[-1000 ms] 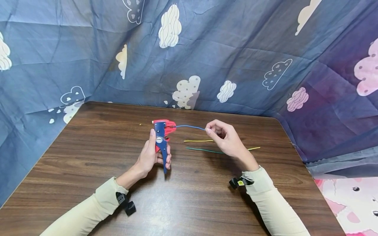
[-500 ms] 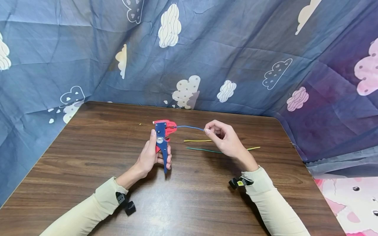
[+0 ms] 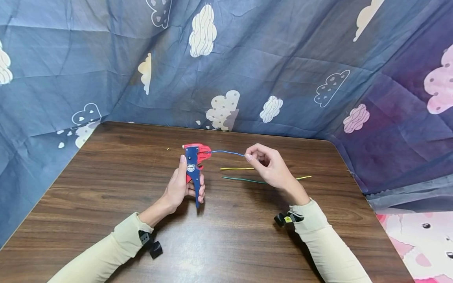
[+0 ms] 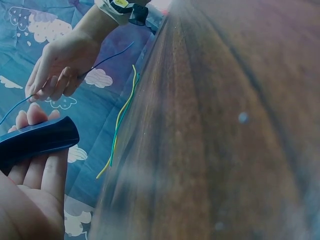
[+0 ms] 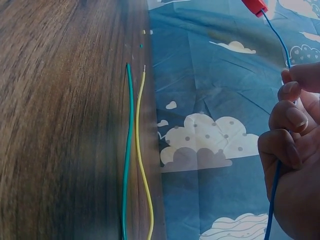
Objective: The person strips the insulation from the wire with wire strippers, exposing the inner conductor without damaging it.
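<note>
My left hand (image 3: 182,188) grips the blue handles of a red and blue wire stripper (image 3: 194,165), held upright above the wooden table (image 3: 106,188). The left wrist view shows the blue handle (image 4: 35,141) lying across my fingers. A thin blue wire (image 3: 226,152) runs from the stripper's red head to my right hand (image 3: 267,165), which pinches its other end between thumb and fingers. The right wrist view shows that blue wire (image 5: 276,40) leading up to the red head (image 5: 255,6).
A yellow wire (image 3: 237,169) and a green wire (image 3: 244,180) lie on the table just behind my right hand, side by side in the right wrist view (image 5: 142,145). Blue cloud-print cloth (image 3: 226,67) hangs behind and beside the table.
</note>
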Demonstrator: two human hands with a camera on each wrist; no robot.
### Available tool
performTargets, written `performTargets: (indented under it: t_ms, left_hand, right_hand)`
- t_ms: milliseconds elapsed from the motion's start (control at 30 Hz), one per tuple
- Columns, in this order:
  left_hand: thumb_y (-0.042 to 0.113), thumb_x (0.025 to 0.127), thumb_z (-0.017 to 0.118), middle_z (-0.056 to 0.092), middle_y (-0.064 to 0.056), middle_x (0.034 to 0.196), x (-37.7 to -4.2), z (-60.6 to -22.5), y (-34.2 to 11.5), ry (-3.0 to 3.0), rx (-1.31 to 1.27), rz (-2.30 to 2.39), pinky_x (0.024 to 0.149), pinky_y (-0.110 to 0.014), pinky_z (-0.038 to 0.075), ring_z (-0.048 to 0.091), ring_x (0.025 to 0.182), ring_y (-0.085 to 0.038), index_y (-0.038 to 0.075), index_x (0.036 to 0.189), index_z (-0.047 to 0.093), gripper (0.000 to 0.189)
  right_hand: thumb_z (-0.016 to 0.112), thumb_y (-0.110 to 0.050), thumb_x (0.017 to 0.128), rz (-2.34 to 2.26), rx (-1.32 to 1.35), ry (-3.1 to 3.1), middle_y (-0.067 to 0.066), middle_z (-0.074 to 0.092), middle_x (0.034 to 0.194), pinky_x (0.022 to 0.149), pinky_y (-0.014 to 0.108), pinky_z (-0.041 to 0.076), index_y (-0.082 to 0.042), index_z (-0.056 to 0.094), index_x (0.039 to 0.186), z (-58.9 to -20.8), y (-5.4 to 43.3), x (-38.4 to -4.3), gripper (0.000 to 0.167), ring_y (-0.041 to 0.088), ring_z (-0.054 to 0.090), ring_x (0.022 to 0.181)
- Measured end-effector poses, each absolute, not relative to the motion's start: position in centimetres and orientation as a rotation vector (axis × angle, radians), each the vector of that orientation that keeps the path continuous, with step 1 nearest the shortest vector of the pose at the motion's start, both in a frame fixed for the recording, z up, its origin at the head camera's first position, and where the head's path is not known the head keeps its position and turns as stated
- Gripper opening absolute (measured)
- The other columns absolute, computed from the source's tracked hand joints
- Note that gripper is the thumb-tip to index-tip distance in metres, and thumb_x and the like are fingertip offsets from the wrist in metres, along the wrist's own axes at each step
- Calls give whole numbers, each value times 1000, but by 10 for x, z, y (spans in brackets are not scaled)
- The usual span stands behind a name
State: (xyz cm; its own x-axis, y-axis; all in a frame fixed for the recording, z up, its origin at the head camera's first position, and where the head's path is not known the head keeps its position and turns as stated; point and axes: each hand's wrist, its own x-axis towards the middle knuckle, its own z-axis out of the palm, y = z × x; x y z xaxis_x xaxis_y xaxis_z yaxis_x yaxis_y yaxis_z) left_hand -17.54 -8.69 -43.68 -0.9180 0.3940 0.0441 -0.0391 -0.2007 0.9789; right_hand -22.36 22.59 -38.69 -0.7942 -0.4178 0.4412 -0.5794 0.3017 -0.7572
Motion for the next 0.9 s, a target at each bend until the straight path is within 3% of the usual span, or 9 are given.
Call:
performTargets:
  t_ms: [167,400,633,900]
  left_hand:
    - [84,102,7,63,-8,66,-175,-437,-87,1782,413,2195,57,-42,65,64,52,-20,-2,91,56,100]
    - [85,102,7,59,-6,61,-175,-437,-86,1787,401,2209,53,-40,62,61,49,-19,-2,87,55,100]
    - [86,101,9,53,-5,60,-173,-437,-85,1762,387,2227,48,-36,56,55,45,-19,-1,85,51,98]
    - [87,101,11,50,-4,59,-173,-436,-84,1729,371,2248,45,-33,52,51,44,-17,1,85,50,96]
  right_hand:
    - [66,-7,107,1501,935,-2398,0,53,71,52,27,37,-14,71,108,-387,226,-224,8,11,44,59]
    - [67,-10,107,1504,936,-2405,-1,54,72,52,26,36,-19,71,109,-387,226,-224,10,11,45,60]
    - [67,-9,107,1495,939,-2406,-1,52,71,53,26,36,-15,71,108,-389,225,-224,8,11,44,60]
    - [67,-11,107,1495,938,-2419,-1,53,72,52,27,35,-19,70,109,-389,225,-224,9,11,44,60]
